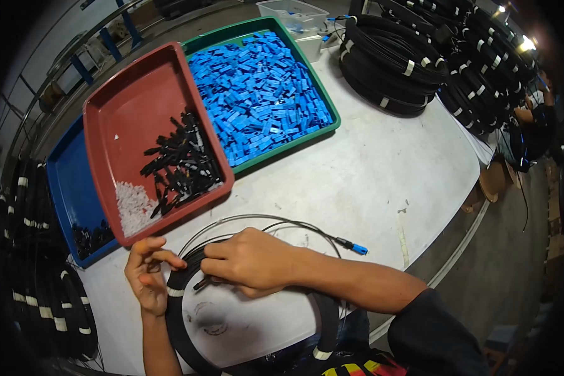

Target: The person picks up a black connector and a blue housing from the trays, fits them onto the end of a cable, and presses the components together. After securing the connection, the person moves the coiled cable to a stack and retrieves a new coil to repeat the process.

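A coil of black cable (177,323), bound with white tape bands, lies at the table's near edge. My right hand (250,260) is closed over the coil's upper part, fingers wrapped on the cable. A short black cable end (200,286) pokes out below its fingers. On the coil's left side, my left hand (147,276) has its fingers curved and apart, with a fingertip at the strands; nothing shows in its grasp. Loose cable loops arch above my hands. One strand runs right to a blue connector (359,249) with a black boot, lying on the white table.
A red tray (131,81) holds black connector parts and small white pieces. Beside it, a green tray (332,116) is full of blue connector pieces. A blue tray (75,169) sits partly under the red one. More cable coils (388,69) are stacked at the back right.
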A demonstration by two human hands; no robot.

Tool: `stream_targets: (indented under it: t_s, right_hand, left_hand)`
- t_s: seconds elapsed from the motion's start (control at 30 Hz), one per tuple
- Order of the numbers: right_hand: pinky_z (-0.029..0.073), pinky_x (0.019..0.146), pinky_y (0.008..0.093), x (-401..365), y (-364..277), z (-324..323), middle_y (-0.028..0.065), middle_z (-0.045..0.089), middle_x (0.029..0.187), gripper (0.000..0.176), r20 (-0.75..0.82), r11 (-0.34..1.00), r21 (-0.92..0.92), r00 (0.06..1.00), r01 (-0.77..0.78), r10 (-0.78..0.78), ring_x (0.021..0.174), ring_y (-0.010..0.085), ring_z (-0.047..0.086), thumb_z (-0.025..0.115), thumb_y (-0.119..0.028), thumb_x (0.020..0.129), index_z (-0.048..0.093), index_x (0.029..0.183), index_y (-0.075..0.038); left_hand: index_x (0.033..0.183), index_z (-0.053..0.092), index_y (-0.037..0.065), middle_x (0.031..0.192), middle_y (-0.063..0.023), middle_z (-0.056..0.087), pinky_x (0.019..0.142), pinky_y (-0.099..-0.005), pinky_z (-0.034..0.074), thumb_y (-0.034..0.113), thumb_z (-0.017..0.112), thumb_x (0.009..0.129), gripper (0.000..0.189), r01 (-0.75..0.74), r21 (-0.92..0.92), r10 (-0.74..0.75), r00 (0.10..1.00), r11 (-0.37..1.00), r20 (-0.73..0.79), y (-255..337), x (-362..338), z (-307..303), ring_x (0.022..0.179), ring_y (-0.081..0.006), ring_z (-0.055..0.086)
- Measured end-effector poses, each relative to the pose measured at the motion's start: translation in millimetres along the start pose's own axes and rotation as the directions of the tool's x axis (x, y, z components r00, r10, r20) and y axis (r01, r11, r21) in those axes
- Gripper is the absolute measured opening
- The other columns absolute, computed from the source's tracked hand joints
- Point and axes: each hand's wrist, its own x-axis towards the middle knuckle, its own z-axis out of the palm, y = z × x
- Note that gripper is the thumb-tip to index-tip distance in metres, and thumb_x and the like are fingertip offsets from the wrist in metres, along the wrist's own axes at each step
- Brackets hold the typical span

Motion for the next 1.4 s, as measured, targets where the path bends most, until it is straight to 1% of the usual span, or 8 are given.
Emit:
stream_targets:
  t_s: [0.2, 0.27, 0.3, 0.4, 0.57, 0.8, 1.13, 1.4]
  right_hand:
    - [0.052, 0.059, 0.0461, -1, 3, 0, 0.0117, 0.056, 0.087, 0.022, 0.009, 0.995, 0.083, 0.999, -0.047, 0.046, 0.068, 0.0334, 0.064, 0.066, -0.014, 0.077, 0.054, 0.092, -0.005]
    - [0.052, 0.059, 0.0469, 0, 3, -2, 0.0122, 0.055, 0.088, 0.024, 0.058, 0.993, 0.101, 0.997, -0.063, 0.058, 0.069, 0.0338, 0.064, 0.065, -0.013, 0.075, 0.055, 0.094, -0.004]
    - [0.053, 0.060, 0.0469, 0, 3, -2, 0.0125, 0.055, 0.088, 0.024, 0.061, 0.989, 0.127, 0.996, -0.073, 0.066, 0.068, 0.0339, 0.064, 0.065, -0.012, 0.075, 0.055, 0.096, -0.004]
    - [0.052, 0.061, 0.0467, -2, 5, -4, 0.0140, 0.054, 0.091, 0.027, 0.092, 0.978, 0.188, 0.993, -0.090, 0.074, 0.071, 0.0337, 0.064, 0.064, -0.010, 0.076, 0.056, 0.101, -0.002]
    - [0.052, 0.065, 0.0436, -5, 9, 2, 0.0123, 0.055, 0.101, 0.033, 0.049, 0.970, 0.231, 0.997, -0.068, 0.058, 0.079, 0.0314, 0.063, 0.067, -0.007, 0.078, 0.055, 0.108, -0.003]
    - [0.052, 0.064, 0.0433, -6, 7, 1, 0.0113, 0.055, 0.102, 0.032, 0.060, 0.963, 0.250, 0.994, -0.100, 0.088, 0.078, 0.0302, 0.063, 0.064, -0.003, 0.078, 0.054, 0.108, -0.003]
    - [0.052, 0.065, 0.0410, -3, 7, 1, 0.0098, 0.054, 0.096, 0.028, 0.029, 0.976, 0.193, 0.995, -0.098, 0.094, 0.077, 0.0289, 0.062, 0.063, -0.003, 0.078, 0.054, 0.104, -0.005]
    - [0.053, 0.068, 0.0436, 1, 6, -4, 0.0136, 0.056, 0.099, 0.026, 0.131, 0.976, 0.179, 0.986, -0.126, 0.104, 0.082, 0.0320, 0.063, 0.063, -0.006, 0.077, 0.057, 0.102, -0.001]
  left_hand:
    - [0.113, 0.063, -0.007, 0.079, -0.0115, 0.070, 0.071, -0.0274, 0.055, 0.054, 0.072, 0.093, 0.064, -0.098, 0.052, 0.095, 0.993, 0.994, 0.064, 17, 40, 3, 0.074, -0.0197, 0.072]
    - [0.107, 0.067, -0.008, 0.082, -0.0130, 0.072, 0.068, -0.0281, 0.057, 0.035, 0.076, 0.092, 0.046, -0.120, 0.218, 0.070, 0.972, 0.969, 0.224, 31, 71, 11, 0.078, -0.0216, 0.075]
    - [0.105, 0.069, -0.007, 0.084, -0.0137, 0.073, 0.068, -0.0280, 0.059, 0.019, 0.077, 0.089, 0.031, -0.227, 0.292, 0.129, 0.939, 0.929, 0.319, 39, 92, 17, 0.082, -0.0221, 0.076]
    - [0.106, 0.071, -0.001, 0.087, -0.0137, 0.074, 0.063, -0.0324, 0.054, 0.009, 0.076, 0.085, 0.024, -0.499, 0.420, 0.230, 0.807, 0.758, 0.544, 51, 153, 50, 0.074, -0.0225, 0.071]
    - [0.105, 0.070, 0.005, 0.095, -0.0103, 0.069, 0.080, -0.0401, 0.050, -0.004, 0.072, 0.080, 0.026, -0.731, 0.477, 0.372, 0.669, 0.489, 0.644, 25, 216, 106, 0.091, -0.0313, 0.065]
    - [0.108, 0.070, 0.007, 0.101, -0.0077, 0.069, 0.080, -0.0400, 0.048, 0.001, 0.076, 0.076, 0.033, -0.767, 0.627, 0.293, 0.636, 0.136, 0.714, -2, 258, 132, 0.097, -0.0275, 0.063]
    - [0.106, 0.073, 0.010, 0.092, -0.0050, 0.070, 0.077, -0.0395, 0.044, 0.004, 0.076, 0.078, 0.028, -0.786, 0.523, 0.389, 0.618, 0.330, 0.684, -6, 273, 129, 0.091, -0.0269, 0.062]
    - [0.108, 0.072, 0.011, 0.096, -0.0052, 0.070, 0.078, -0.0422, 0.046, 0.007, 0.075, 0.082, 0.027, -0.784, 0.557, 0.259, 0.618, 0.273, 0.742, -13, 272, 131, 0.091, -0.0289, 0.064]
